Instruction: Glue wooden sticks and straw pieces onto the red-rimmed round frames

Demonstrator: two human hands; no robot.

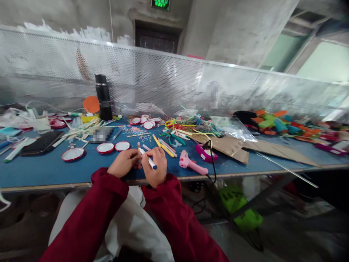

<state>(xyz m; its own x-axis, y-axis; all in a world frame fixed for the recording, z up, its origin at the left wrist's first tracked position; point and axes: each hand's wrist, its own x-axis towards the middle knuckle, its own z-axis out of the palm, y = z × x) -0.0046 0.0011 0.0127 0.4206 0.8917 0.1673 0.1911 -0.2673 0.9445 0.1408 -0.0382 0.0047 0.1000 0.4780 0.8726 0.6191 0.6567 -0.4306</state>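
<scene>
Right hand (156, 165) is closed around a white pen (148, 160) with a blue tip, held slanted over the near edge of the blue table (49, 169); left hand (124, 162) is curled with fingertips pinched at the pen's upper end, though what else it pinches, if anything, cannot be told. Both hands touch each other, red sleeves (166, 214) below them. Nearby: two red-rimmed white discs (113, 147) just behind the left hand, a pink glue gun (191, 163) to the right, black flask (103, 96) well behind.
</scene>
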